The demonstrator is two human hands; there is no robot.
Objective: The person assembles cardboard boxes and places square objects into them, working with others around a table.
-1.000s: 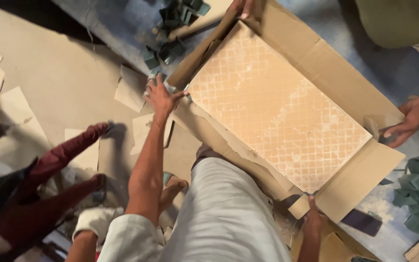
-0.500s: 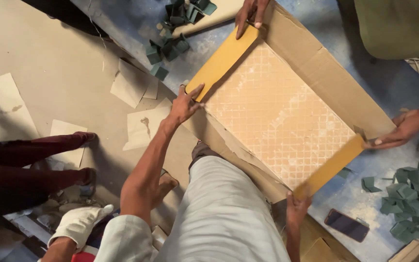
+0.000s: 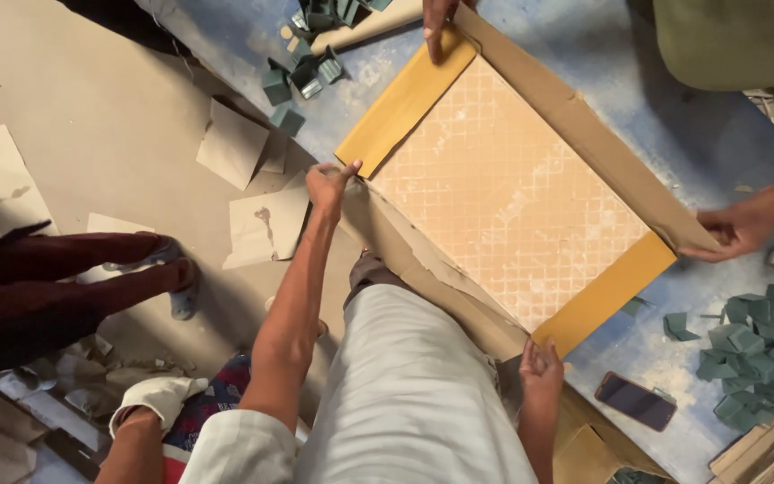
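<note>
while two co-workers' hands (image 3: pixel 741 226) are steadying the far side, the left hand (image 3: pixel 329 184) is pinching the cardboard box (image 3: pixel 575 134) corner at 10 o'clock and the right hand (image 3: pixel 539 367) is gripping at 5 o'clock, seemingly freeing the tile (image 3: pixel 503 193) at centre; lifting evenly seems due next.

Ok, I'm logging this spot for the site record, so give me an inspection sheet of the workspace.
Surface: dusty blue-grey floor with brown sheeting at left.
Job's things: open cardboard box holding a pale patterned tile.
Clutter: green corner pieces, torn cardboard scraps, a phone.
Grippers: left hand and right hand grip the box's near edge.
Cables: nothing seen.
Surroundings: two other hands on the far edge; a leg in dark red at left.
</note>
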